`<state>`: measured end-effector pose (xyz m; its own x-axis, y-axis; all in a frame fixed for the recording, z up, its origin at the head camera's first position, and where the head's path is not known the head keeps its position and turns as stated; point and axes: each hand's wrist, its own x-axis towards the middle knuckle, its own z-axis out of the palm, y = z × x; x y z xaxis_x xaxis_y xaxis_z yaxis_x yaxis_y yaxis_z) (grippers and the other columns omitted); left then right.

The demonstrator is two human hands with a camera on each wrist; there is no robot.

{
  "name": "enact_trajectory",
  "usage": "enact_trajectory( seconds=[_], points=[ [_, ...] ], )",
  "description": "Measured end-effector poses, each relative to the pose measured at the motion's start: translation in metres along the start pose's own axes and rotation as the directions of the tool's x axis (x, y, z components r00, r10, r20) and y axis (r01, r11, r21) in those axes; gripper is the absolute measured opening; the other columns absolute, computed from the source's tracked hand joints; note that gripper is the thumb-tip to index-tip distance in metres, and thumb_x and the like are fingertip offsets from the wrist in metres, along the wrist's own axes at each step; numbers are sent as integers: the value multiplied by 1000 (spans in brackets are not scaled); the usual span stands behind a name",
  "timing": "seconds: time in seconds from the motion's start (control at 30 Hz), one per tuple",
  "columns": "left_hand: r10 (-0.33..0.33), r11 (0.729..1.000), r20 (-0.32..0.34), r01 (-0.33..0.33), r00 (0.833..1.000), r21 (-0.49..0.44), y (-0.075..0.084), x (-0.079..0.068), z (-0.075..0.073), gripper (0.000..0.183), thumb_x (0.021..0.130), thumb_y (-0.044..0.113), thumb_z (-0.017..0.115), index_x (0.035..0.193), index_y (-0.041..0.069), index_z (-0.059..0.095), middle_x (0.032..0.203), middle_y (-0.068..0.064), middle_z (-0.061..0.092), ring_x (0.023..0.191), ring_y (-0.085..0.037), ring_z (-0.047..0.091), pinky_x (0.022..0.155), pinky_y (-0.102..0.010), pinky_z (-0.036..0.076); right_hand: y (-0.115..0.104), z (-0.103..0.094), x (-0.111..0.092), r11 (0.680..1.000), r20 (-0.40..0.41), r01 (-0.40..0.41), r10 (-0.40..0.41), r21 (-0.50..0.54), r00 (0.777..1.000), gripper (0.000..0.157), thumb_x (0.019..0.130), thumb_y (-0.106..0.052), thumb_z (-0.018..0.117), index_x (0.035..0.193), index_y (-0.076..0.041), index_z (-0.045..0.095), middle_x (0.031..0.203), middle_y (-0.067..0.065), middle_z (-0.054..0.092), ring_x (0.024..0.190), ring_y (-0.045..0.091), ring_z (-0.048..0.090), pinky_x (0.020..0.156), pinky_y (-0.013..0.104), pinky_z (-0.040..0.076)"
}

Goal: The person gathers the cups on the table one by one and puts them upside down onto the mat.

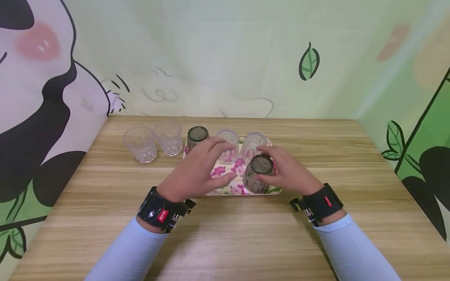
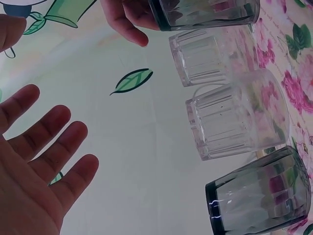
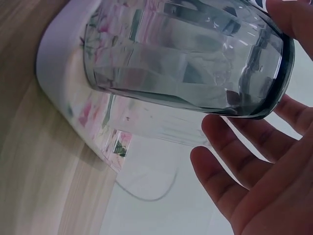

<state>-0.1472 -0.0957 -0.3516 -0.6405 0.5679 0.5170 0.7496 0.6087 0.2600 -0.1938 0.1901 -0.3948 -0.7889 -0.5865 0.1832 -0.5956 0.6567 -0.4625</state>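
My right hand [image 1: 293, 171] pinches a grey-tinted glass [image 1: 258, 175] near its upturned base, thumb in front and fingers behind. That glass stands upside down at the front right of a flowered tray [image 1: 228, 190]. In the right wrist view, the glass's rim end [image 3: 98, 54] meets the tray. Over the tray's left side my left hand [image 1: 195, 168] is held with fingers spread, holding nothing. Behind the hands stand a second upside-down grey glass [image 1: 197, 134] and two upside-down clear glasses, one in the middle [image 1: 227, 136] and one to its right [image 1: 254, 142].
Left of the tray two clear glasses stand upright on the wooden table [image 1: 225, 242], one further left [image 1: 140, 146] and one closer to the tray [image 1: 168, 140]. A wall [image 1: 218, 58] with printed cartoon leaves borders the table's back edge.
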Motion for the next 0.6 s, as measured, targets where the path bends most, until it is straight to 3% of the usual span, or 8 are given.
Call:
enact_trajectory(
  seconds=[0.4,0.6],
  points=[
    [0,1000,0,0,1000,8,1,0,-1,63,87,39,73,138,7,53,134,-16,59,125,-28,55,107,-50,53,-12,-9,-3,1000,-33,-13,12,-13,999,77,86,-38,78,149,-11,43,146,18,54,134,31,50,109,59,51],
    [-8,1000,-23,9,1000,14,2,0,-3,63,87,39,73,138,7,53,135,-18,59,126,-30,54,108,-51,52,-20,-18,-6,999,-71,37,-39,-32,997,75,87,-36,77,150,-12,42,150,21,51,140,37,43,113,64,44]
  ],
)
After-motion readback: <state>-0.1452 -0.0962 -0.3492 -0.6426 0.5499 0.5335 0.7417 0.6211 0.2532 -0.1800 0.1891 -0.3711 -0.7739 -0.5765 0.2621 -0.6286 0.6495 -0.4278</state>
